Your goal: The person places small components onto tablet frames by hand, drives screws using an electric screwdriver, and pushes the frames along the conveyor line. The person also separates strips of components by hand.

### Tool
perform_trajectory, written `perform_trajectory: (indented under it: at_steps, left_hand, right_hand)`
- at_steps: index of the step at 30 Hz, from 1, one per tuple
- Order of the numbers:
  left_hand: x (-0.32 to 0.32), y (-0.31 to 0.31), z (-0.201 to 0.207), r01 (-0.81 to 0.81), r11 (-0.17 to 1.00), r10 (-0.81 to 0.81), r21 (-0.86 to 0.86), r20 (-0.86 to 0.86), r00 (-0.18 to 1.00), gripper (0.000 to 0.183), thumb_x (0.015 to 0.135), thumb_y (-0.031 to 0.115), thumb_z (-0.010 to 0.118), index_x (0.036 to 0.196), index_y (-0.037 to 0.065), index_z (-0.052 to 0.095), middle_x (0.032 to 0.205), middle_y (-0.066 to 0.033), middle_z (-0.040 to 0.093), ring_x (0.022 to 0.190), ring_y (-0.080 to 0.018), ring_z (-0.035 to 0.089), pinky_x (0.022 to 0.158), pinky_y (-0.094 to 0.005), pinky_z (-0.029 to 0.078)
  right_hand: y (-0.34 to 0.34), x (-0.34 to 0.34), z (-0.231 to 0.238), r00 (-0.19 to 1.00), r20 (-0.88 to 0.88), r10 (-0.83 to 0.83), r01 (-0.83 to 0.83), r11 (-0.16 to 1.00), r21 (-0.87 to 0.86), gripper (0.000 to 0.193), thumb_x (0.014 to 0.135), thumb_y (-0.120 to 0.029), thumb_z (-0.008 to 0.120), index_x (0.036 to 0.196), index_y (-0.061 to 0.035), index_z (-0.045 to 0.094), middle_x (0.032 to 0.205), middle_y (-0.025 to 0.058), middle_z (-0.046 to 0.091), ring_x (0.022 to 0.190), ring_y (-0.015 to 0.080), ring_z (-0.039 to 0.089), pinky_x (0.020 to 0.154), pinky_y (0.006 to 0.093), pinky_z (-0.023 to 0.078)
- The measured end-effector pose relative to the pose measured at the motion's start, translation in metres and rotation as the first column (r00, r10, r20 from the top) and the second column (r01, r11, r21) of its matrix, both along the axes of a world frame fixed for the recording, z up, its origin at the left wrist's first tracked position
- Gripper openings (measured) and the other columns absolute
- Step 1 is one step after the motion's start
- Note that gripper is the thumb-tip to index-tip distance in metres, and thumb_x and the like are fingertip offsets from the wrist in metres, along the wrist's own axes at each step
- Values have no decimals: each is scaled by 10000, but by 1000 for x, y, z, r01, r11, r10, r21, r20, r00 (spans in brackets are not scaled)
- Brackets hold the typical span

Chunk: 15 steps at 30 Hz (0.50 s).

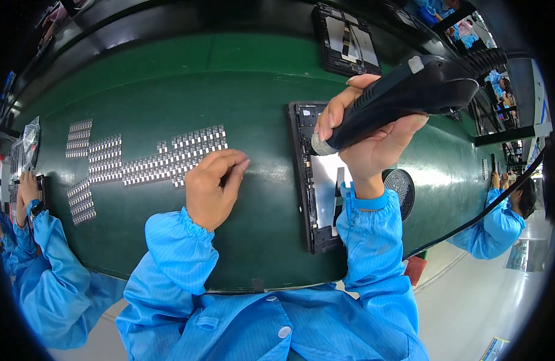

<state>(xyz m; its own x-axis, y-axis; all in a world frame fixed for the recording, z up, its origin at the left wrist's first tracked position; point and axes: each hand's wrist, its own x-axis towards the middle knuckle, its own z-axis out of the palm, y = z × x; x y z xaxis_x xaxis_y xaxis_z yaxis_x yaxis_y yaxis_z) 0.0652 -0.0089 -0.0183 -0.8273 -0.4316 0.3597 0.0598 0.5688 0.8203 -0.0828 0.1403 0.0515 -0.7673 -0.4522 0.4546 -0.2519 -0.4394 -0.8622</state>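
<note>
Far left: one co-worker's blue sleeve (55, 289), with a dark wristwatch (38, 209) at the cuff; a clear plastic bag (29, 144) lies beyond that wrist.

Left of centre: sheets of small black-and-white parts (106, 156), set edge to edge in a branching row, flat on a green desk (259, 246).

Next: left hand (212, 183), blue elastic cuff, just beside the right end of the sheets. Grip clenched, thumb and fingertips drawn together; whether any small piece is pinched there cannot be told.

Centre: one opened tablet-like device (322, 201), black frame, silvery inner plate, lying on the desk in front of the person. A second opened device (362, 42), similar, lies farther back.

Right of centre: right hand (377, 147), blue wristband (371, 201), above the nearer device. Grip grasping a black corded power tool (410, 90), slanted, its metallic nose over the device's upper part; contact is unclear.

Beside the right forearm: round black mesh grille (399, 191).

Far right: black cable (482, 215), curving past a second co-worker's blue sleeve (494, 231).
</note>
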Motion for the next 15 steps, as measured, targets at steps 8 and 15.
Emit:
perform_trajectory:
  at_steps: [8,15]
  left_hand:
    - [11,8,4,56,976,-65,209,39,997,183,774,-94,595,933,-13,635,833,-147,654,670,-189,656,587,-251,524]
    - [18,41,3,435,879,-464,-195,-143,874,283,667,-77,578,945,-51,625,993,-182,610,827,-289,634,702,-341,539]
  right_hand:
    - [3,8,-1,996,0,85,-85,992,90,941,742,-847,177,1080,-18,464,657,121,539,527,207,548,502,347,484]
    - [4,10,-6,998,-29,50,-46,991,126,942,733,-854,213,1064,-8,462,653,118,541,533,216,554,498,334,476]
